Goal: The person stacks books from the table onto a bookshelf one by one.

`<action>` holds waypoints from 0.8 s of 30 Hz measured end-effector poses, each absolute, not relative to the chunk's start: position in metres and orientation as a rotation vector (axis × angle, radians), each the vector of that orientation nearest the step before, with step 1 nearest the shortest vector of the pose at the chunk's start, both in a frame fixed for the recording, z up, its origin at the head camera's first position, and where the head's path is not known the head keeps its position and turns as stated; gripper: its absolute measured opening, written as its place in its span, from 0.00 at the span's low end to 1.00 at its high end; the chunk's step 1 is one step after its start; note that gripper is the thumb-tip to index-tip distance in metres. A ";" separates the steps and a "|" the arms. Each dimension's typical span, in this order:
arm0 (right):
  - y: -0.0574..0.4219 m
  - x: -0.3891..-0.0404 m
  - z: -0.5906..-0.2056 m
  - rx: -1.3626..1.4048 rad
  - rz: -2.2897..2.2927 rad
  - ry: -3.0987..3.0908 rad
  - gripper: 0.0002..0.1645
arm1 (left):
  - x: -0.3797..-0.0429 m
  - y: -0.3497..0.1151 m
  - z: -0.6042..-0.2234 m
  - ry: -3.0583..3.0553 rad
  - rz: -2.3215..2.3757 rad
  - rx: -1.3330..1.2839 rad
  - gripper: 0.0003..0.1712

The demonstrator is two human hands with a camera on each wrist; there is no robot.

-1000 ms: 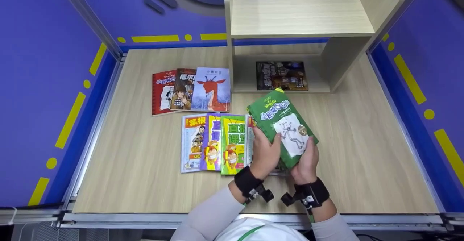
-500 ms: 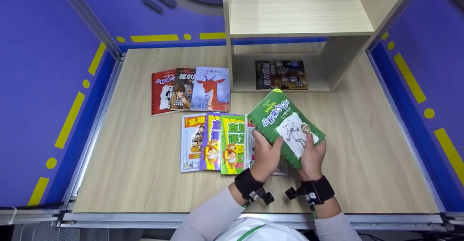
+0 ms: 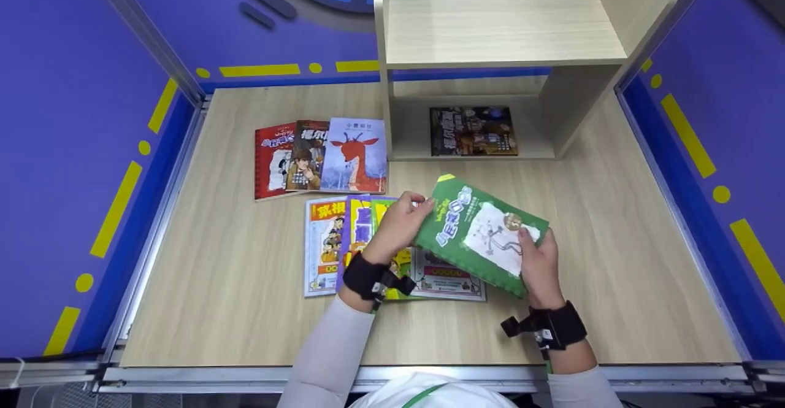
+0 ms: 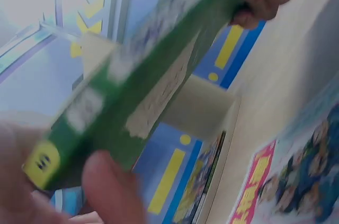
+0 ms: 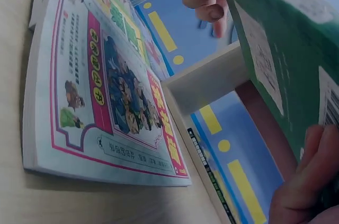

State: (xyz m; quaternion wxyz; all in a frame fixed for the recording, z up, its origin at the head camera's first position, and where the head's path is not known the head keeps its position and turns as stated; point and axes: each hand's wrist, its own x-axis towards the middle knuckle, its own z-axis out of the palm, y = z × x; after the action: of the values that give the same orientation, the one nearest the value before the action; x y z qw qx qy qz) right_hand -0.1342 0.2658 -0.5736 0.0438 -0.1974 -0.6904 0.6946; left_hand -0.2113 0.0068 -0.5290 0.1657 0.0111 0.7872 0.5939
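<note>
Plainly, both hands grip a thick paperback with a green cover, white title lettering and a white paper-like panel with a line-drawn figure. The left hand pinches it at the left end, thumb against one side and fingers at the other; the right hand holds its right end, the thumb lying on the cover beside a round gold badge. Tilted, the paperback is held above the table, between the near row of books and the shelf, its front turned up towards the head camera.

Each wrist wears a black strap with a small camera mount, below which run pale grey sleeves.

Just below and left of the paperback lies an overlapping near row: a white book with a pink band, partly covered from above, then a green-and-yellow book, a purple book and, furthest left, a light blue book with an orange title.

Farther left, three more overlap: a pale blue book with a red deer, a brown book with a capped figure and a red book.

At the far right stands a pale wooden two-level shelf; a dark illustrated book lies flat in its lower compartment. Everything rests on a pale wood-grain table enclosed by blue-purple walls with yellow stripes.
</note>
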 end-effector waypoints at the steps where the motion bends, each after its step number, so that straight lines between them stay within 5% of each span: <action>1: 0.265 -0.135 -0.574 -0.576 2.121 -2.141 0.19 | -0.213 0.006 -0.530 2.266 1.623 0.052 0.28; 8: 0.266 -0.141 -0.578 -0.521 2.103 -2.223 0.21 | -0.212 0.015 -0.549 2.439 1.403 0.141 0.27; 16: 0.274 -0.144 -0.582 -0.504 2.051 -2.322 0.21 | -0.205 0.023 -0.563 2.477 1.353 0.086 0.40; 24: 0.277 -0.146 -0.580 -0.521 2.093 -2.322 0.22 | -0.201 0.022 -0.573 2.433 1.501 0.053 0.31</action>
State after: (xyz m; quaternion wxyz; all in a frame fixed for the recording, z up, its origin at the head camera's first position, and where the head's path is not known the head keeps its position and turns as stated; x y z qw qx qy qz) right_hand -0.1464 0.2775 -0.5802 -0.0140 -0.1643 -0.7326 0.6604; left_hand -0.2006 0.0216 -0.5727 0.1406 0.0185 0.8424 0.5199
